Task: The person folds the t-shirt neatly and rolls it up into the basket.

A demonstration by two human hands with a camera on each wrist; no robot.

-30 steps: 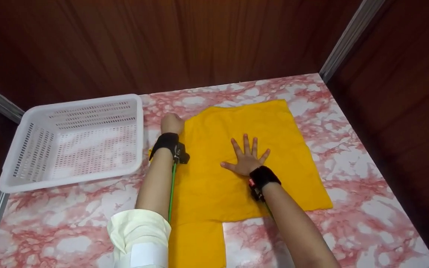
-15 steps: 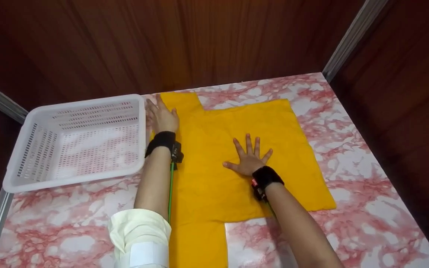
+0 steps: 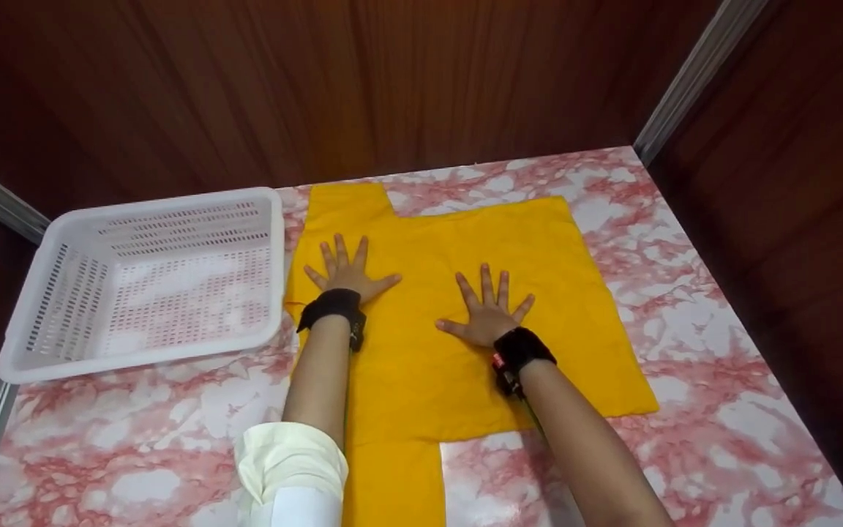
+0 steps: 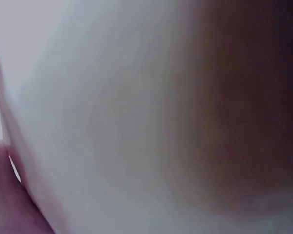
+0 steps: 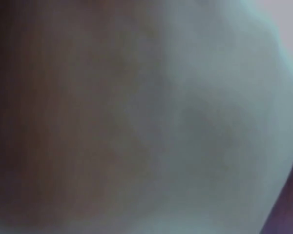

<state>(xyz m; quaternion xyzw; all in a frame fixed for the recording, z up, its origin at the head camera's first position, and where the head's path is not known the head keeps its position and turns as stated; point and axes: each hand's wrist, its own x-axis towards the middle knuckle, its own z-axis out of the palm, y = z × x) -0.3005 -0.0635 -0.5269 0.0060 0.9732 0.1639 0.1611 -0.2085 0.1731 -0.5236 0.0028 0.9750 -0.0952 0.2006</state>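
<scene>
A yellow T-shirt (image 3: 421, 380) lies spread out sideways in the head view, one sleeve toward the back and the other toward the near edge. My left hand (image 3: 348, 277) rests on it near the collar side, fingers straight and spread. Farther right, my right hand (image 3: 489, 320) lies palm down on the body of the shirt, its fingers fanned out too. Both wrist views are filled by blurred close surfaces, with a bit of skin at the left wrist view's left edge.
To the left of the shirt stands a white plastic basket (image 3: 275, 271) with perforated walls, close to the collar side. The table (image 3: 136, 446) has a red and white marbled top. Dark wooden panels (image 3: 392, 88) rise behind it and at both sides.
My left hand unfolded the far sleeve toward the back, let go of it, then came back nearer and right onto the shirt with fingers spread. The right hand stayed in place.
</scene>
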